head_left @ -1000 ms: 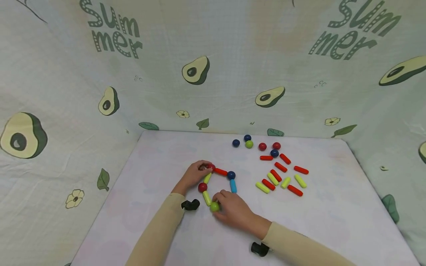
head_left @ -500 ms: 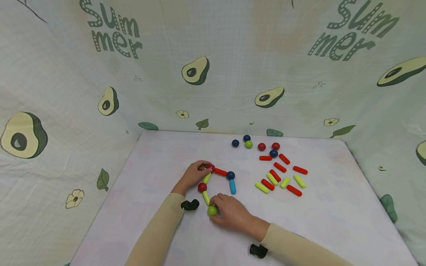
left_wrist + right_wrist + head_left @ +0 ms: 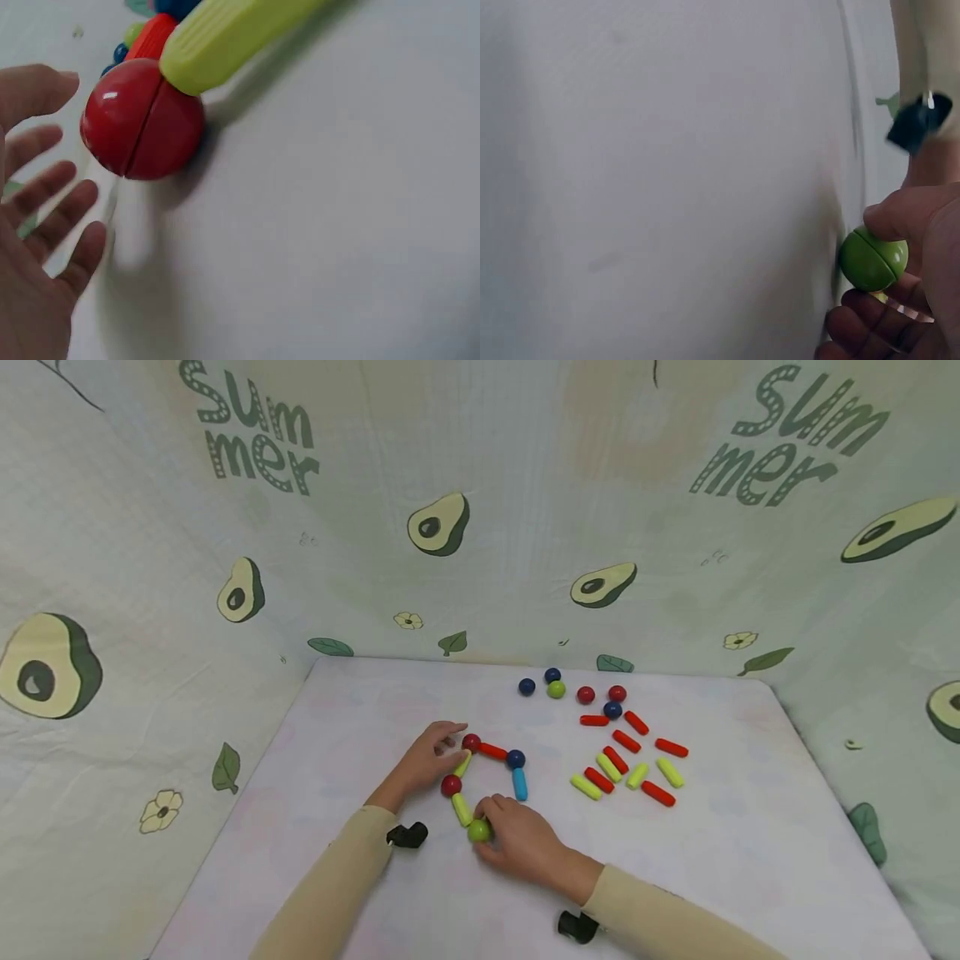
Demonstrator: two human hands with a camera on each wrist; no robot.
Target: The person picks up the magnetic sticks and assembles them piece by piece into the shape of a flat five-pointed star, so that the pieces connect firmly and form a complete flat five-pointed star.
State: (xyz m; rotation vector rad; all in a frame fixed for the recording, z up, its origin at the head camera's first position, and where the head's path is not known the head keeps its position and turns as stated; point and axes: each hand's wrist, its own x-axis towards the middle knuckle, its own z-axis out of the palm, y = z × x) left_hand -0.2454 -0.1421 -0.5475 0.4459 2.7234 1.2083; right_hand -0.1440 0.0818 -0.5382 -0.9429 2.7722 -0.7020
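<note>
An unclosed outline of balls and rods lies on the table. My right hand pinches its near green ball between thumb and fingers, plain in the right wrist view too. From that ball a yellow-green rod runs to a red ball, and a second yellow-green rod leads to the far red ball. A red rod, dark blue ball and light blue rod follow. Beside the far red ball, my left hand has its fingers spread; the left wrist view shows them apart from a red ball.
To the right lie several loose red rods and yellow-green rods. Behind them are loose balls: dark blue, green and red. A printed cloth hangs around the table.
My left hand has let go of the far red ball, its fingers spreading as it draws slightly left. My right hand keeps hold of the green ball, which has shifted slightly.
</note>
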